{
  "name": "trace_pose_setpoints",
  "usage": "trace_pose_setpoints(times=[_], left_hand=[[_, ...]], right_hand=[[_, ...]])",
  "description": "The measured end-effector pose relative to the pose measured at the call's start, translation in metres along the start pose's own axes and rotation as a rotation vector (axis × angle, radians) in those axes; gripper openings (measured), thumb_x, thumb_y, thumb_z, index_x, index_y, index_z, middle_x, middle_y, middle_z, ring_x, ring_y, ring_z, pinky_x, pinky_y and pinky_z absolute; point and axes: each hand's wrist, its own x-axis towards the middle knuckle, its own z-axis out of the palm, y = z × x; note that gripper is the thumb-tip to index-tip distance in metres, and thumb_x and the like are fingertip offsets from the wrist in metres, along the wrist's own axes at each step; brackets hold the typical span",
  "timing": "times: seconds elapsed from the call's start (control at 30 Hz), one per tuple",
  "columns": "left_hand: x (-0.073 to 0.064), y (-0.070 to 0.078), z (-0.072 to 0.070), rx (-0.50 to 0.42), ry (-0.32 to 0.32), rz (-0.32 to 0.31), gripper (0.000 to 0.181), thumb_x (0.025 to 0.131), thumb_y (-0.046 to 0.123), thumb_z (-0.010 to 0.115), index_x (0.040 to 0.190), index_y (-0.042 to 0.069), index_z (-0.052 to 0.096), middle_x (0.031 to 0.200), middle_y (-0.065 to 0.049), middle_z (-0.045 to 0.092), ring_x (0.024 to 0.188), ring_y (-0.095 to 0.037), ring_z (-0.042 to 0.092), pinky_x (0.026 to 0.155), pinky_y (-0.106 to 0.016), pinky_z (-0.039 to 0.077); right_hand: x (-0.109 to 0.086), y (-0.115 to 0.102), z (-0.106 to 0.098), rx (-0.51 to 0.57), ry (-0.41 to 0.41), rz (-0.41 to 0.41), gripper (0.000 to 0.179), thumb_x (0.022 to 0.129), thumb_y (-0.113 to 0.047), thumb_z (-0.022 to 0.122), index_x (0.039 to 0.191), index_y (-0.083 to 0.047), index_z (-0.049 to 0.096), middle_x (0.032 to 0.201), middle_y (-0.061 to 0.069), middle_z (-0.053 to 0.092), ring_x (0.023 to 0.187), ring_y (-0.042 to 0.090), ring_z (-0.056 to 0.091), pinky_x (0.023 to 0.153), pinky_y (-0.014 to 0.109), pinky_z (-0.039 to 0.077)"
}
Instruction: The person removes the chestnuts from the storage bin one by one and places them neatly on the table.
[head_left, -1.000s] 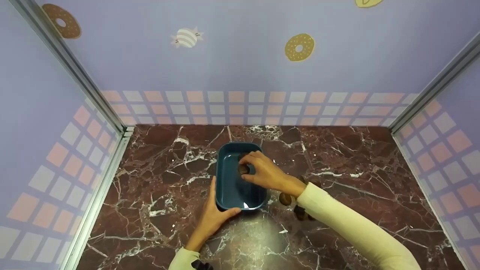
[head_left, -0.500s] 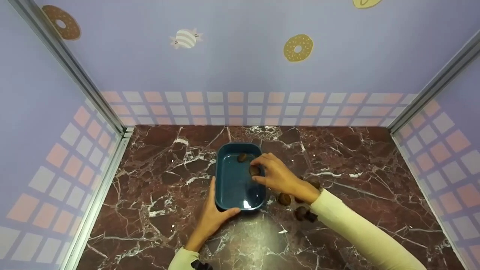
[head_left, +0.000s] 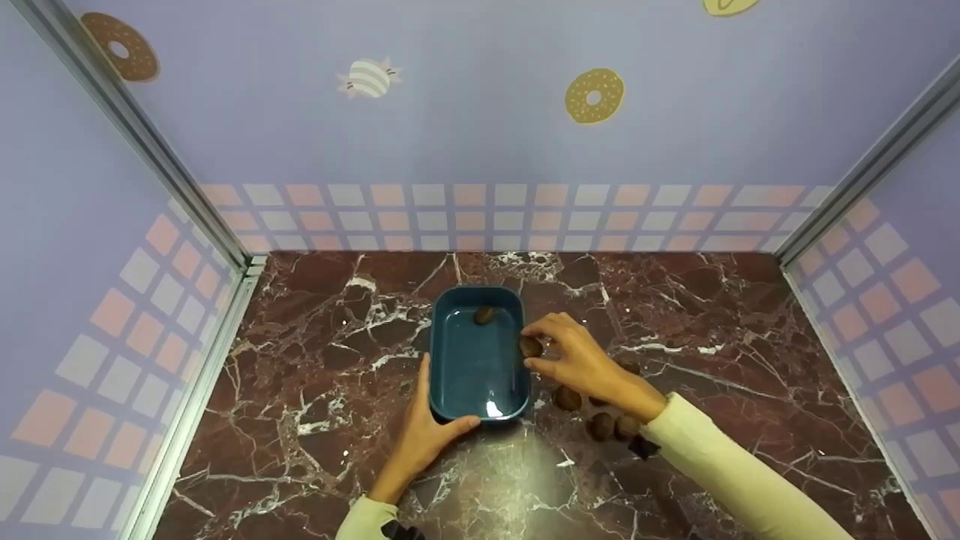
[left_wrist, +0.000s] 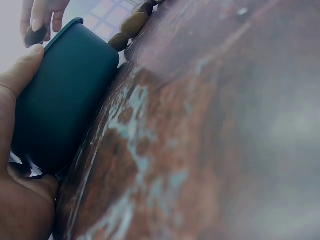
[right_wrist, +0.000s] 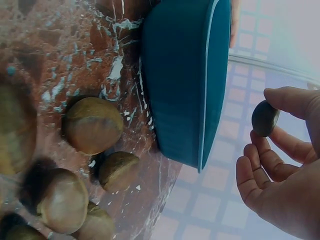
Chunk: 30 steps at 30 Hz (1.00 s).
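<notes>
A deep teal rectangular dish [head_left: 471, 367] stands on the marbled tabletop, with one brown chestnut [head_left: 484, 315] at its far end. My left hand [head_left: 424, 431] holds the dish by its near left corner, thumb along the near side, fingers along the left wall. Between thumb and fingertips, my right hand [head_left: 581, 367] pinches another chestnut [right_wrist: 265, 118] at the dish's right rim. The right wrist view has this chestnut up beyond the rim, dark against the pale wall. Several more chestnuts [right_wrist: 94, 126] lie on the table right of the dish, partly under the right forearm.
Lilac panels [head_left: 480, 142] with a band of pink and white squares enclose the tabletop [head_left: 337, 300] at the back and both sides. Metal rails [head_left: 199, 397] run along the corners and left edge. A dark strap [head_left: 643, 447] sits at the right wrist.
My right hand has moved right from inside the dish to its right rim, carrying the pinched chestnut. The chestnut left at the far end has come into fuller view. My left hand stays put.
</notes>
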Motion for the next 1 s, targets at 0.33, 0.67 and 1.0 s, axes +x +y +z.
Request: trace_pose_setpoints(times=[0.33,0.67,1.0], left_hand=[[0.000,0.000,-0.001,0.052,0.007,-0.005,0.139,0.080,0.033,0.103,0.179,0.012,0.007,0.183,-0.017,0.015,0.166,-0.041,0.022,0.130,-0.064,0.021],[-0.002,0.001,-0.001,0.052,0.006,-0.001,0.139,0.079,0.033,0.103,0.179,0.012,0.008,0.183,-0.018,0.016,0.165,-0.042,0.023,0.131,-0.064,0.021],[-0.001,-0.001,0.000,0.038,0.002,0.003,0.138,0.081,0.030,0.102,0.179,0.012,0.008,0.182,-0.017,0.019,0.166,-0.041,0.024,0.130,-0.064,0.022]], right_hand=[[-0.028,0.007,-0.001,0.026,0.019,0.072,0.040,0.088,-0.004,0.092,0.125,-0.002,0.077,0.113,0.008,0.073,0.102,0.036,0.066,0.088,0.046,0.058],[-0.064,0.016,0.010,-0.004,0.034,0.093,0.041,0.084,-0.001,0.093,0.122,-0.001,0.077,0.112,0.006,0.075,0.103,0.026,0.065,0.091,0.041,0.056],[-0.095,0.023,0.021,-0.037,0.050,0.104,0.043,0.081,0.000,0.095,0.119,-0.002,0.077,0.113,0.006,0.075,0.098,0.025,0.063,0.083,0.036,0.053]])
